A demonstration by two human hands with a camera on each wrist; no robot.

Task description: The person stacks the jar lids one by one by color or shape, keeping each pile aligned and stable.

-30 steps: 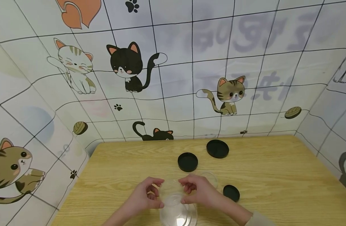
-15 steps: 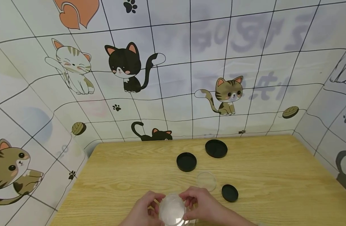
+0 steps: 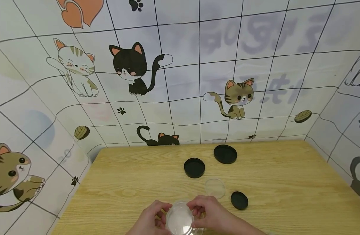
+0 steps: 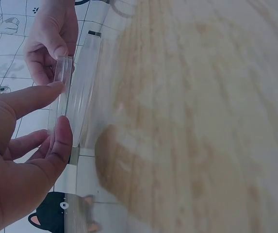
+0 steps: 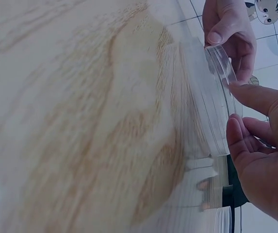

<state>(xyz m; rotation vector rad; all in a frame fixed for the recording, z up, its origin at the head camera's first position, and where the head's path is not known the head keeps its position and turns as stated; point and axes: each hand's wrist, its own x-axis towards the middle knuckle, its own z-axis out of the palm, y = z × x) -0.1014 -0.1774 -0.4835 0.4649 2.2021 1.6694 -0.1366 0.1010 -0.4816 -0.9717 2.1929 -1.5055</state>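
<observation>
A small clear round dish (image 3: 179,218) is pinched at its rim between my two hands. My left hand (image 3: 152,219) grips its left side with thumb and curled fingers. On the opposite side, my right hand (image 3: 211,213) does the same. A wider clear round container (image 5: 204,102) sits on the table directly under the dish; in the head view only part of its edge shows. From the left wrist view, the dish stands on or just over that container (image 4: 86,87); I cannot tell whether they touch.
Two black round lids (image 3: 194,167) (image 3: 225,154) lie toward the back of the wooden table (image 3: 133,176). A smaller black disc (image 3: 239,200) and a thin clear disc (image 3: 215,188) lie right of my hands. A cat-patterned cloth wall (image 3: 183,81) encloses the table's back and sides.
Both hands have come down toward the table's near side with the clear dish, over the wider container. The thin clear disc now shows more fully. In the last half second almost nothing moved.
</observation>
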